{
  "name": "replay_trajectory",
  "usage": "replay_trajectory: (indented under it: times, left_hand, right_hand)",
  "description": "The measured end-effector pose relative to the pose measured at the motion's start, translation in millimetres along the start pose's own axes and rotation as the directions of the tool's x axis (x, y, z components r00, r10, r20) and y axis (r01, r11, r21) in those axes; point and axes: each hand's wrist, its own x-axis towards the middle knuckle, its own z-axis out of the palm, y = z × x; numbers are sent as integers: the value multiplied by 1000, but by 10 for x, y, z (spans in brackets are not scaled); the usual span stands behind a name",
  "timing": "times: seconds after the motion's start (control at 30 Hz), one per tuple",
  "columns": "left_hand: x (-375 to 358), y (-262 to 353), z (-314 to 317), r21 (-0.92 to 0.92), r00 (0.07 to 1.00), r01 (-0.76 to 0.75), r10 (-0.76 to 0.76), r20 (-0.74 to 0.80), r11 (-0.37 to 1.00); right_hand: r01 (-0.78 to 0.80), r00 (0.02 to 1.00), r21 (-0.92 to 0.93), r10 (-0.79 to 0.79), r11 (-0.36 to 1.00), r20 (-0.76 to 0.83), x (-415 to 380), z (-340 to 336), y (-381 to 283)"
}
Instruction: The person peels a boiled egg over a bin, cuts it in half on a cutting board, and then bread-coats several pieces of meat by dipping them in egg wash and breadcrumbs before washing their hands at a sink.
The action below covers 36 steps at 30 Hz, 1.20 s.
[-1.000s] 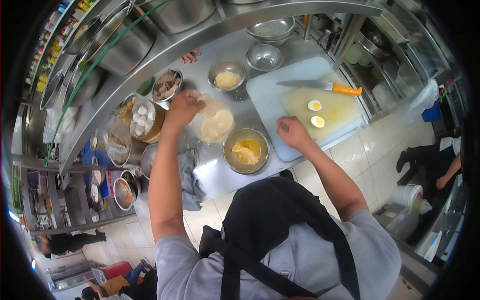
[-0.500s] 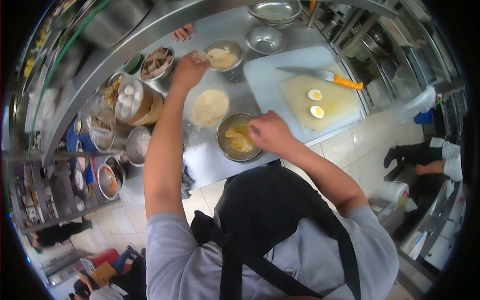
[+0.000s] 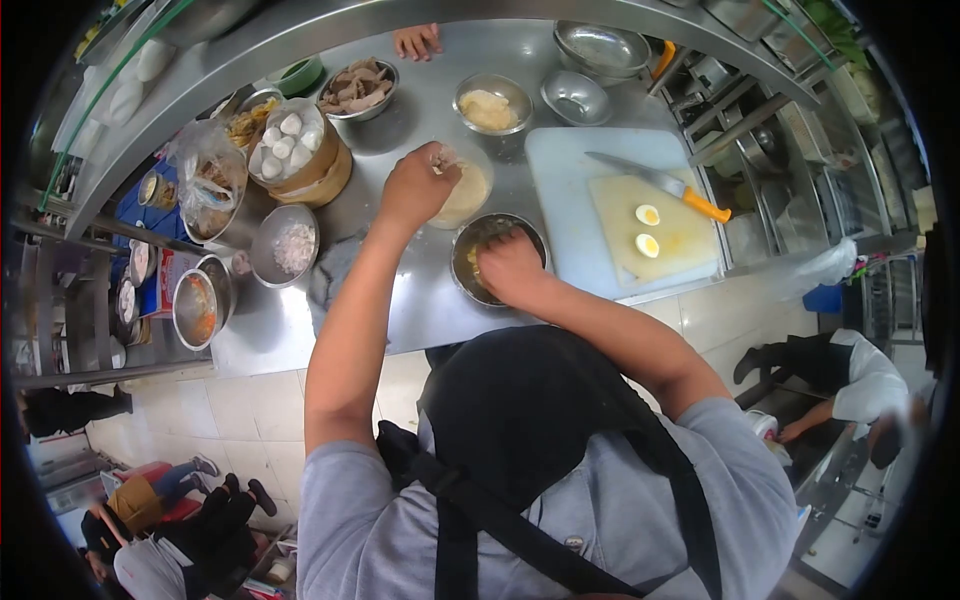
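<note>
My left hand point(image 3: 418, 187) is over a clear bowl of pale crumbs point(image 3: 470, 198), with its fingers curled together at the near-left rim. Whatever is between those fingertips cannot be made out. Down inside a metal bowl of yellow liquid point(image 3: 463, 262) is my right hand point(image 3: 512, 268), its fingertips hidden by the hand itself. Beyond the crumbs stands a metal bowl point(image 3: 521, 97) holding a pale, floury piece point(image 3: 488, 110). To the right, two boiled egg halves point(image 3: 647, 215) and an orange-handled knife point(image 3: 665, 187) lie on a white cutting board point(image 3: 557, 190).
Another person's hand point(image 3: 417, 41) rests at the table's far edge. Leftward stand a bowl of meat slices point(image 3: 357, 90), a tub of white balls point(image 3: 288, 145), a bowl of whitish bits point(image 3: 292, 248) and a grey cloth point(image 3: 338, 270). Metal bowls point(image 3: 575, 98) stand at the back right.
My left hand has come back from the floury bowl to the crumb bowl. My right hand has gone deeper into the yellow liquid, covering the piece seen there before. The view has shifted.
</note>
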Motion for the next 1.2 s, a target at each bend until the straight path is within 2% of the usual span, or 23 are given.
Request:
replay_trajectory:
  times: [0.07,0.17,0.23,0.27,0.33,0.37,0.4,0.47,0.5,0.53,0.6,0.63,0.7,0.83,0.93,1.0,1.2]
  left_hand:
    - [-3,-4,13,-21,1000,-8,8,-3,1000]
    - [4,-25,-2,-46,1000,-28,27,-15,999]
    - [-18,-30,-28,-53,999,-41,40,-20,998]
    - [-26,-24,-54,-57,999,-47,46,-27,997]
    - [-44,-29,-75,-65,998,-49,47,-38,997]
    - [-35,-40,-78,-69,999,-39,37,-33,997]
    - [-31,-45,-78,-72,999,-31,29,-25,997]
    - [-20,-58,-32,-64,997,-65,63,-33,996]
    - [-4,-53,-6,-51,995,-94,92,-41,994]
    - [10,-52,20,-53,994,-103,101,-37,993]
    - [25,-64,62,-64,993,-119,118,-26,991]
    - [28,-36,53,-62,992,-123,122,-26,990]
    - [12,3,28,-88,998,-22,27,53,996]
    - [5,22,26,-58,998,-31,34,45,998]
    - [15,-5,38,-83,998,3,2,59,997]
    - [16,-51,80,-70,990,-134,131,-47,989]
    - [22,-55,36,-103,994,-107,104,-32,989]
  right_hand:
    - [6,1000,7,-6,1000,12,3,-7,12]
    - [-67,996,86,71,994,-48,-1,-141,-3]
    - [-240,970,151,229,959,87,-80,-298,-27]
    - [-233,971,146,222,961,88,-103,-321,-12]
    - [-475,878,335,465,814,114,-172,-364,33]
    - [-501,857,457,494,735,144,-185,-405,102]
    - [-503,856,453,496,736,144,-196,-461,175]
    - [-527,838,699,432,482,334,-202,-574,312]
    - [-550,817,722,449,419,361,-196,-541,370]
    - [-551,814,722,457,418,357,-192,-593,381]
    - [-562,789,779,462,277,405,-182,-705,368]
    - [-560,790,781,464,277,401,-178,-677,399]
    - [-528,805,819,439,224,399,-177,-578,449]
    - [-531,798,814,460,234,389,-167,-663,432]
    - [-452,828,864,462,219,316,-133,-734,401]
    - [-447,821,880,463,159,333,-136,-789,381]
    - [-473,813,873,441,117,381,-136,-857,351]
